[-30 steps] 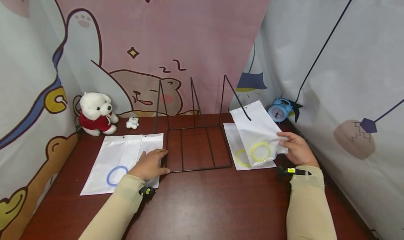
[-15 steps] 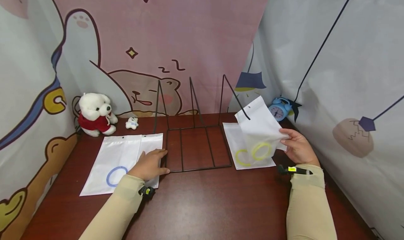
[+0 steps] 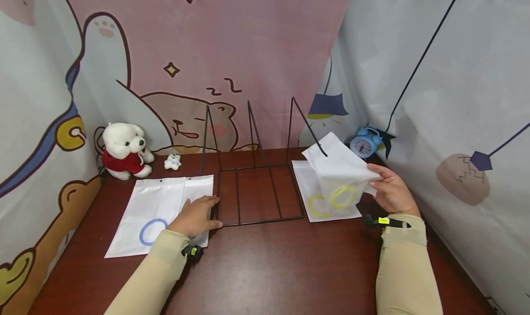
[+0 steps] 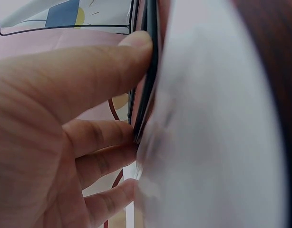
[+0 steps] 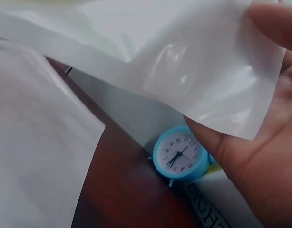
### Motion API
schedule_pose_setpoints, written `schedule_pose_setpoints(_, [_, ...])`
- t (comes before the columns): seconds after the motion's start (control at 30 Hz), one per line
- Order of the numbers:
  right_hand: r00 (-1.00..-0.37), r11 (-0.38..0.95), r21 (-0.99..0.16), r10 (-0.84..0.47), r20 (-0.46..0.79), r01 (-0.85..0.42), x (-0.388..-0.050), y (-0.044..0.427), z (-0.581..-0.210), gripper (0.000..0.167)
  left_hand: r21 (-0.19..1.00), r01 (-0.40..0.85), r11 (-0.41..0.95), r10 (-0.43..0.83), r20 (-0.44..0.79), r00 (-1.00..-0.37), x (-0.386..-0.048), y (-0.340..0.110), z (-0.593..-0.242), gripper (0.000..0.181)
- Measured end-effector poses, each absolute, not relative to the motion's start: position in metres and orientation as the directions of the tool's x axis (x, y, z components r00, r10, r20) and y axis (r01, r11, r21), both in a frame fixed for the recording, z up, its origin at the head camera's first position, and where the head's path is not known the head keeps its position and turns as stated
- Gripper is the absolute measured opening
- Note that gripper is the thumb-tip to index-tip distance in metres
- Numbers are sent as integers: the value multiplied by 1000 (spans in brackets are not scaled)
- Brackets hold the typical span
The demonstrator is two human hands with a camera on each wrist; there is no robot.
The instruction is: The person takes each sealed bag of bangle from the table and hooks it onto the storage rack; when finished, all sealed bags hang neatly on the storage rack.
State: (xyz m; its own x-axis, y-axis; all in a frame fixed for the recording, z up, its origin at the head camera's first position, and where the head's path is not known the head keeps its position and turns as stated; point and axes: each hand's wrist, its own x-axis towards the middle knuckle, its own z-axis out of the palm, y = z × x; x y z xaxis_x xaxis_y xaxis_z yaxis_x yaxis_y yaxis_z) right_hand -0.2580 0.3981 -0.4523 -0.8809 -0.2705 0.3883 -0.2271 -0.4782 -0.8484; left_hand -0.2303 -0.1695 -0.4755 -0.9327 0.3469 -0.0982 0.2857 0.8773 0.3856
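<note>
My right hand (image 3: 394,191) pinches the right edge of a white zip bag (image 3: 337,161) with a yellow ring (image 3: 344,186) showing at its lower part. The bag is lifted and creased, its upper part behind the tip of the right prong of a black wire rack (image 3: 261,222); whether the prong passes through its hole I cannot tell. Beneath lies another white bag (image 3: 304,179) with a yellow ring. My left hand (image 3: 193,218) rests with spread fingers and thumb touching the rack's left base rod (image 4: 148,71), over white bags (image 3: 142,195), one with a blue ring.
A blue alarm clock (image 3: 365,142) stands behind the right hand. A white plush dog (image 3: 124,149) in red and a small white figurine (image 3: 172,162) sit at the back left. Printed curtains (image 3: 265,39) enclose the brown table (image 3: 273,269).
The right hand has shifted the raised bag slightly; its top swung right and then back left, and it is folded more now. The left hand has stayed on the rack.
</note>
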Motion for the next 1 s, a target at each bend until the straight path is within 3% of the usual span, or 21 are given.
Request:
schedule_pose_setpoints(0.37, [-885, -525, -824, -253, 391, -214, -251, 398, -445, 61, 388, 291, 874, 350, -90, -932, -230, -169, -475, 80])
schedule_pose_setpoints(0.73, [-760, -712, -683, -351, 548, -164, -251, 394, -436, 49, 393, 292, 872, 356, -100, -929, -232, -172, -479, 81])
schedule_pose_setpoints(1.0, [-654, -759, -632, -399, 643, -158, -249, 389, -426, 42, 391, 293, 872, 356, -97, -929, -232, -172, -479, 81])
